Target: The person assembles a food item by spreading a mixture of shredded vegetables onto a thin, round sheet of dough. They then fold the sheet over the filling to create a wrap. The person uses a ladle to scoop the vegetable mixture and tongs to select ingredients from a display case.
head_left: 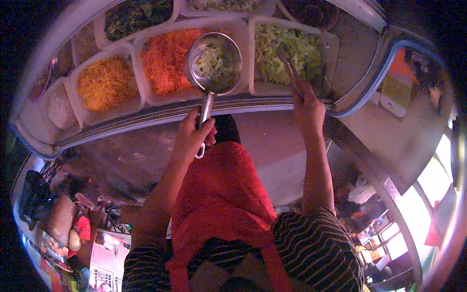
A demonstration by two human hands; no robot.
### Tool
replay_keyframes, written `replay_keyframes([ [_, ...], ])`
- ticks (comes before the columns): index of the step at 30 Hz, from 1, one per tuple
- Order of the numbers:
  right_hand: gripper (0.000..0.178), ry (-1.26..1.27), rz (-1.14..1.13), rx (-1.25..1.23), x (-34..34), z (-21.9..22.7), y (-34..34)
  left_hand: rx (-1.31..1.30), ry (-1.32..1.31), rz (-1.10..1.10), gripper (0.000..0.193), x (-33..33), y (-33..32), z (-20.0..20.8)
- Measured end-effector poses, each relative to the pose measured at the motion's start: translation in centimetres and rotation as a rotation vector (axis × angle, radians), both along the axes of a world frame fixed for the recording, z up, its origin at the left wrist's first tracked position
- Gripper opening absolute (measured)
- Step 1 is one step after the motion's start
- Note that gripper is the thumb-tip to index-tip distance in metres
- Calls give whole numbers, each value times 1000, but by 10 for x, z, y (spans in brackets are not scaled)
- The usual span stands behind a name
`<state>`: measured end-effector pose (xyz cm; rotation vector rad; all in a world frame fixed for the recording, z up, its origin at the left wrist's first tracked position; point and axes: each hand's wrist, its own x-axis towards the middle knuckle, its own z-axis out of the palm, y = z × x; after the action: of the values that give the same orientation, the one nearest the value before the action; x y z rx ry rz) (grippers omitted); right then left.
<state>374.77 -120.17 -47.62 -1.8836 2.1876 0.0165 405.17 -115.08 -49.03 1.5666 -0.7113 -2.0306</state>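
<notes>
My left hand (194,129) is closed round the handle of a metal saucepan (207,104), which I hold over the tub of shredded carrot (168,61). Some chopped pale green leaves (211,61) lie in the bottom of the pan. My right hand (309,107) grips a pair of metal tongs (290,68). Their tips reach into chopped lettuce (272,53) in a clear plastic tub (251,63). Whether the tongs have leaves between them I cannot tell.
A tub of yellow-orange shreds (107,82) stands left of the carrot. Behind are dark chopped greens (138,19) and another tub of pale shreds (224,5). The display case's front edge (170,113) runs between me and the tubs. A counter (389,131) lies to the right.
</notes>
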Motion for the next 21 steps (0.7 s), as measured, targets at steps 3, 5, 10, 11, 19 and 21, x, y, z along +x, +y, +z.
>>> replay_keyframes([
  [3, 46, -285, -79, -18, 19, 40, 8, 19, -3, 10, 18, -8, -5, 2],
  [5, 46, -420, -44, 78, 33, 61, 4, 15, 5, 5, 20, -15, -13, 3],
  [10, 47, -399, 108, -27, 48, 61, -72, 26, 29, 59, 28, -31, -27, 4],
  [11, 47, -382, 106, 2, 49, 52, -95, 15, 23, 80, 28, -33, -27, 3],
  [19, 54, 111, 306, 192, 81, -36, -211, -6, 54, 202, 32, -35, -18, 1],
  [21, 50, 106, 322, 221, 78, -41, -214, 8, 78, 239, 33, -36, -18, 3],
])
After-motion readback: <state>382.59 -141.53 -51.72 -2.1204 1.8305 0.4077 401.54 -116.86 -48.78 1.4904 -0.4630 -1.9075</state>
